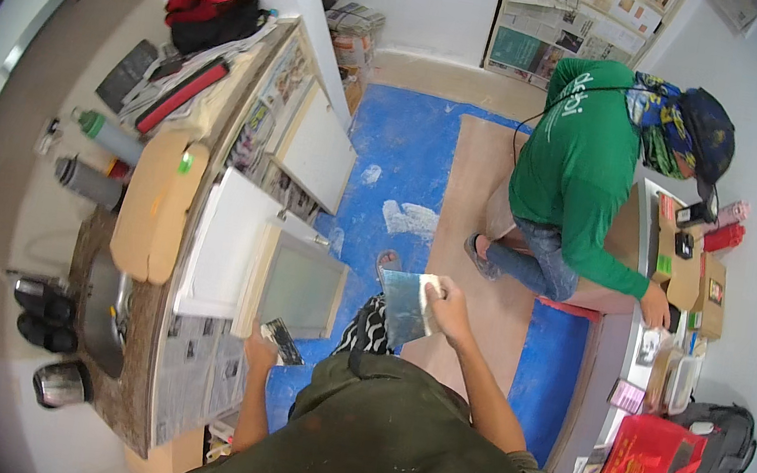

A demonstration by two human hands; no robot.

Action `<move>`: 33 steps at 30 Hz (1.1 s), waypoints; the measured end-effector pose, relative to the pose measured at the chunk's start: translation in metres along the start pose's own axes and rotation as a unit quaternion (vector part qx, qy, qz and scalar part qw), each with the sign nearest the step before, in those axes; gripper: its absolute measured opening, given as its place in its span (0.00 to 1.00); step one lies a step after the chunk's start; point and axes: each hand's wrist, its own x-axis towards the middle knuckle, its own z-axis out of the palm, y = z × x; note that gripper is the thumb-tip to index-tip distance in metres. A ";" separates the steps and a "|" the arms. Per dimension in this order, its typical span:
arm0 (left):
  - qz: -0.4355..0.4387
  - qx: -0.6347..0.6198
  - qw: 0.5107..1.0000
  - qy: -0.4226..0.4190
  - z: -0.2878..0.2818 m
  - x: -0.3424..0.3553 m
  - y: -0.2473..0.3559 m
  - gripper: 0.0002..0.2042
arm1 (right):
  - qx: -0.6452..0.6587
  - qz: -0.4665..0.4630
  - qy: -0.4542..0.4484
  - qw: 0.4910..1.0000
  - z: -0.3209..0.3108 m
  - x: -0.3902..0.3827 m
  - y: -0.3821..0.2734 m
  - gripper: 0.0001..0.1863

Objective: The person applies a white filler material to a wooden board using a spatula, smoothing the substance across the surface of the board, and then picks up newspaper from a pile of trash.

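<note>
In my right hand [451, 313], fingers closed, is a wide flat putty blade [405, 308] with a blue-grey face and a cream strip along the gripped edge. My left hand [261, 352] is closed on a smaller putty knife [284, 341] with a dark, smeared blade. That knife is close to the lower edge of a cream-framed cabinet door [302, 286] with a pale panel, which stands out from the counter on the left. The wide blade is held up over the floor, to the right of this door.
A person in a green top [583, 159] crouches at right, one hand at a shelf [611, 405] of boxes. Another open white door [319, 146] juts out farther away. Blue sheeting [411, 144] and brown board [487, 184] cover the floor. Left counter [141, 377] holds bottles and a sink.
</note>
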 end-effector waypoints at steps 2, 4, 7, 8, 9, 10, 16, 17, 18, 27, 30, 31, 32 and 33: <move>0.060 0.020 0.998 -0.019 0.016 0.068 0.013 0.19 | 0.132 0.130 0.042 0.982 -0.007 0.058 0.000 0.09; 0.186 0.042 0.981 0.028 0.042 0.148 0.039 0.15 | 0.242 0.143 0.022 0.960 -0.016 0.115 -0.029 0.12; 0.216 0.040 0.968 -0.119 0.055 0.260 0.180 0.16 | 0.254 0.105 0.032 0.961 -0.052 0.187 -0.051 0.14; 0.219 0.023 0.968 -0.119 0.051 0.290 0.206 0.15 | 0.265 0.114 0.007 0.958 -0.052 0.207 -0.082 0.15; 0.267 0.023 0.958 -0.101 0.051 0.314 0.248 0.16 | 0.272 0.115 -0.003 0.956 -0.060 0.230 -0.105 0.15; 0.316 0.019 0.945 -0.080 0.051 0.337 0.294 0.17 | 0.251 0.114 0.003 0.961 -0.066 0.256 -0.114 0.15; 0.293 -0.160 0.938 -0.088 0.044 0.411 0.518 0.26 | 0.384 0.154 0.051 0.909 -0.100 0.435 -0.102 0.15; 0.278 -0.138 0.947 -0.086 0.056 0.432 0.525 0.27 | 0.389 0.171 0.067 0.903 -0.102 0.469 -0.095 0.15; 0.260 -0.115 0.956 -0.077 0.070 0.454 0.516 0.28 | 0.395 0.188 0.076 0.896 -0.103 0.507 -0.081 0.15; 0.034 0.204 0.969 -0.135 0.105 0.486 0.327 0.33 | 0.145 0.272 0.135 0.942 -0.113 0.848 -0.023 0.16; -0.263 0.183 0.940 -0.116 0.099 0.434 0.367 0.37 | 0.039 0.217 0.097 0.970 -0.110 0.934 -0.080 0.17; -0.331 0.124 0.930 -0.098 0.105 0.436 0.391 0.37 | 0.047 0.176 0.097 0.978 -0.108 0.969 -0.091 0.18; -0.327 0.124 0.933 -0.089 0.116 0.437 0.410 0.37 | 0.054 0.133 0.092 0.985 -0.101 1.004 -0.101 0.19; -0.332 0.130 0.931 -0.079 0.121 0.430 0.425 0.37 | 0.060 0.117 0.042 0.990 -0.087 1.031 -0.115 0.17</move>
